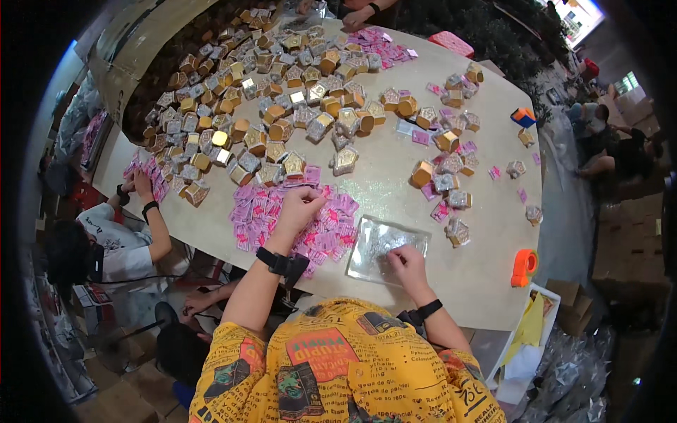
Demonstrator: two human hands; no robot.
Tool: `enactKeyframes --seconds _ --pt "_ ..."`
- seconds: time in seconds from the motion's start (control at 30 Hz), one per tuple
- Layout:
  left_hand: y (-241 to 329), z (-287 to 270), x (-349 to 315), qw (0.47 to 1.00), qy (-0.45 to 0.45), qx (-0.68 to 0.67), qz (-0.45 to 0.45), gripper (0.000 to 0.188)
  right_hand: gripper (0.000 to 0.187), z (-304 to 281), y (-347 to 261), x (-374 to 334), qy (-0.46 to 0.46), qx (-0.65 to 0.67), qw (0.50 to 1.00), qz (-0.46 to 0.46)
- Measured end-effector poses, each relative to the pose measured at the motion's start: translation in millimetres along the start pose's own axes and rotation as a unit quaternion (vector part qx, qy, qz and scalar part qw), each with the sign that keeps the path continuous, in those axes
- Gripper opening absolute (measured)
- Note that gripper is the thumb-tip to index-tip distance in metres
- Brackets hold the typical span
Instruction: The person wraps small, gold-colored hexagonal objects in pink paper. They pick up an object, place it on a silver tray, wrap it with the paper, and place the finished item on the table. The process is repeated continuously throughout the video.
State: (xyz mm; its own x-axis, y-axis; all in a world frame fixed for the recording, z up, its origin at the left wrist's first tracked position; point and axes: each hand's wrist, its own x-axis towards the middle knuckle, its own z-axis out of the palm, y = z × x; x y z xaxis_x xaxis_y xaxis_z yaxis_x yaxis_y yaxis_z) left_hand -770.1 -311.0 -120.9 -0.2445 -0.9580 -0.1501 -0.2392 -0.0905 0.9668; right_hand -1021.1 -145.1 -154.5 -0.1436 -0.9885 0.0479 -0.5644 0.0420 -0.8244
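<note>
My left hand (302, 206) is over a heap of pink printed packets (264, 218), its fingers drawn together in a pinch. Whatever lies between those fingertips is too small to make out. To its right, a stack of clear plastic bags (368, 247) lies flat near the table's front edge. My right hand (409, 268) rests at the right side of that stack, thumb and fingers closed at its surface. Whether a bag is caught between them I cannot tell. Beyond the pink heap, many gold and silver house-shaped pieces (345, 161) in clear wrapping cover the table.
Pink packets lie among wrapped pieces (457, 231) on the right. An orange tape dispenser (524, 268) stands at the right edge, with a blue-orange one (523, 117) farther back. A white box (546, 317) sits below. A co-worker's arm (159, 233) reaches in at left; another hand (356, 17) is at the far edge.
</note>
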Motion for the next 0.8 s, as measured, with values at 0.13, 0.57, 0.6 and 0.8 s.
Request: enactKeyframes --seconds 0.13,0.57,0.6,0.8 --pt "7 13 -24 0.994 -0.020 -0.090 -0.053 0.015 0.013 -2 10 -2 -0.027 0.061 0.995 0.073" --pt "14 71 -67 0.982 -0.102 -0.121 -0.100 0.016 0.016 -23 12 11 -0.115 -0.028 0.989 0.085" --pt "16 73 -68 0.982 -0.107 -0.121 -0.097 0.016 0.016 -19 23 10 -0.118 -0.078 0.990 0.027" --pt "9 67 -71 0.978 -0.101 -0.150 -0.105 0.017 0.012 15 52 -6 -0.155 -0.274 0.949 -0.004"
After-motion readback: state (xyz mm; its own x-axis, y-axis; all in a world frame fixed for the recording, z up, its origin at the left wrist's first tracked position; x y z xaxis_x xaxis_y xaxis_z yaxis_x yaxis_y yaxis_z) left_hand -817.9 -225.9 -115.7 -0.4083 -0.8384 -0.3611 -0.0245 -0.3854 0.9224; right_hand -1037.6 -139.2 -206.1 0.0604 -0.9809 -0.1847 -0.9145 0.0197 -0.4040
